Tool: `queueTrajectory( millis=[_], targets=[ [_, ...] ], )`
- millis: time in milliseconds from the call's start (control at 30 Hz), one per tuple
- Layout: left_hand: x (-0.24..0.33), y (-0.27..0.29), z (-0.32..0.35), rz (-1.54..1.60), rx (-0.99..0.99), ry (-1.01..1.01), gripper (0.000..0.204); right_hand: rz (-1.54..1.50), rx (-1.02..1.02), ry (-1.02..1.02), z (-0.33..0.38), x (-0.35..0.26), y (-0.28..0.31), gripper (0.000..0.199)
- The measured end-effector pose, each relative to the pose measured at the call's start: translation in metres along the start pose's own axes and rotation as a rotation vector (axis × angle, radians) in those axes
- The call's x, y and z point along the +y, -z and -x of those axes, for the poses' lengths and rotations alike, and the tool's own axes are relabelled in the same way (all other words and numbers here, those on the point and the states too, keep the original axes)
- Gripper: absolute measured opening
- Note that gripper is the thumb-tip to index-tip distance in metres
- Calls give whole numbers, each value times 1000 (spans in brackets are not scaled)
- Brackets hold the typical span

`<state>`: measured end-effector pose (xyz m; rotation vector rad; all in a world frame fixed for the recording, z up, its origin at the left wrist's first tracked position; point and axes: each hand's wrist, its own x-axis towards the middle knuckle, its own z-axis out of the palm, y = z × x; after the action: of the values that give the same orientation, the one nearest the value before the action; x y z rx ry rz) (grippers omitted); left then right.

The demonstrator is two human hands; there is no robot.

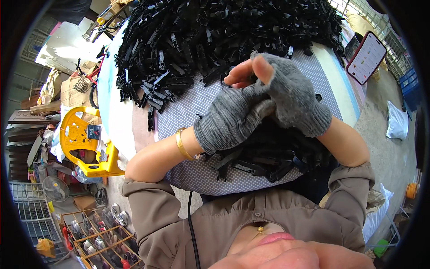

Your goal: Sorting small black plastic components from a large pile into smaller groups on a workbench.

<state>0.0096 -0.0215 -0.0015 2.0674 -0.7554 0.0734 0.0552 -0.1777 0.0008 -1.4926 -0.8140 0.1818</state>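
Observation:
Both my hands wear grey knit gloves and meet above the near half of the table. My left hand is closed, its fingers curled in against the other palm. My right hand bends over it from the right, with bare fingertips showing. Whatever lies between them is hidden by the gloves. Beyond them spreads a large pile of black plastic clip-like parts, some with shiny metal faces. A smaller heap of similar black parts sits below my hands at the near edge. A dotted grey cloth covers the table.
A phone showing a lit screen stands at the table's right side. To the left is a yellow plastic chair. A black cable runs down in front of me. Shoe racks and a fan stand at lower left.

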Motion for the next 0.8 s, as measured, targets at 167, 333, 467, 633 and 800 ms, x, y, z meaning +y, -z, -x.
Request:
queueTrajectory(
  millis=[167, 333, 467, 633, 800],
  targets=[
    [9, 3, -1, -232, -65, -61, 24, -172, -84, 74, -9, 1, 13, 61],
    [25, 13, 10, -395, -19, -134, 26, 283, 27, -80, -25, 25, 50, 42],
    [-20, 48, -4, -469, 109, 64, 19, 947, -76, 53, -25, 40, 45, 16],
    [-56, 52, -10, -896, -22, 388, 27, 1308, -143, 10, -25, 43, 37, 20],
    [-49, 56, -11, -958, -26, 357, 29, 1246, -77, 77, -18, 32, 39, 17]
  ],
)
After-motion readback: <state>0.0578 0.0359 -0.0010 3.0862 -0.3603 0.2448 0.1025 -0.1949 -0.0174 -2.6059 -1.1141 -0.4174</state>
